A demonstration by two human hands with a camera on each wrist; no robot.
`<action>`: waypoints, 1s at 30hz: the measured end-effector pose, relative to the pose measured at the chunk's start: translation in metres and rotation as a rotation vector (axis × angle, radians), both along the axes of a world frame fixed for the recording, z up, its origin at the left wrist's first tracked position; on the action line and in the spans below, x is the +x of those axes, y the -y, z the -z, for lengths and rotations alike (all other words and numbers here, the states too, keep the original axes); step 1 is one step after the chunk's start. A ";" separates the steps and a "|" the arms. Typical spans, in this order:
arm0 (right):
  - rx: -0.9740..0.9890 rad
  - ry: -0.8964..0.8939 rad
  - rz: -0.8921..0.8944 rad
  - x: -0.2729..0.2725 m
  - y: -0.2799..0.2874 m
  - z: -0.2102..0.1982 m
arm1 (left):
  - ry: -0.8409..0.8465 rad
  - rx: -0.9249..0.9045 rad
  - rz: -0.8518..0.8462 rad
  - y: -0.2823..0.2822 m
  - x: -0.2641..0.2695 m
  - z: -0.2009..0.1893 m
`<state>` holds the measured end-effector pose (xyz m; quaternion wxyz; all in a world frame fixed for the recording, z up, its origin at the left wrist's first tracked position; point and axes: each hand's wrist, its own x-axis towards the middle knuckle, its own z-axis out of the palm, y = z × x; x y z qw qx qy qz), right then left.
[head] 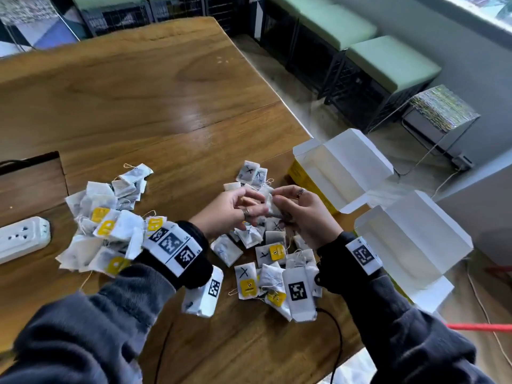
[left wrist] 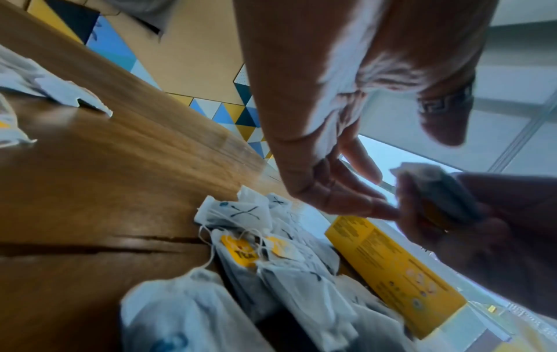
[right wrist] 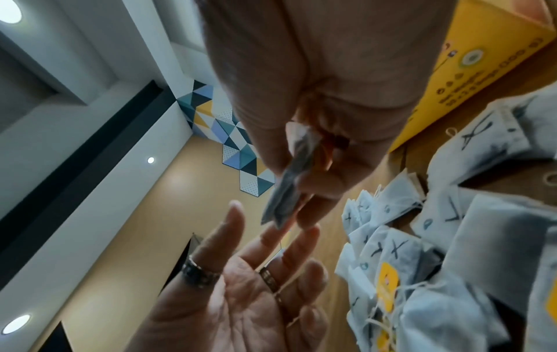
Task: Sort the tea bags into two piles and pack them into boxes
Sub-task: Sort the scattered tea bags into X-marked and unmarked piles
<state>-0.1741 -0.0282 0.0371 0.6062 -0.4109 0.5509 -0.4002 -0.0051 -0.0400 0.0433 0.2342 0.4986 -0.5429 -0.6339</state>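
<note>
My right hand point(head: 293, 206) pinches one tea bag point(head: 270, 202) above the right-hand pile point(head: 266, 250), whose bags bear a black X. In the right wrist view the tea bag point(right wrist: 286, 188) hangs edge-on from my thumb and fingers. My left hand point(head: 249, 200) reaches in from the left with straight fingers, palm up point(right wrist: 259, 262), its fingertips touching the bag's lower end. An unmarked pile point(head: 105, 231) lies to the left. Two yellow boxes stand with flaps open at the table's right edge, one farther point(head: 340, 173) and one nearer point(head: 410, 239).
A white power strip point(head: 22, 239) lies at the left edge beside a square recess point(head: 30, 184) in the wooden table point(head: 166, 92). A black cable point(head: 335, 328) runs off the near edge. Green-cushioned benches point(head: 388, 59) stand beyond the table's right side.
</note>
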 end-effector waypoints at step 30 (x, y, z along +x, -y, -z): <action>-0.124 -0.438 0.064 -0.008 -0.077 -0.008 | 0.608 -0.315 -0.453 -0.043 0.166 0.035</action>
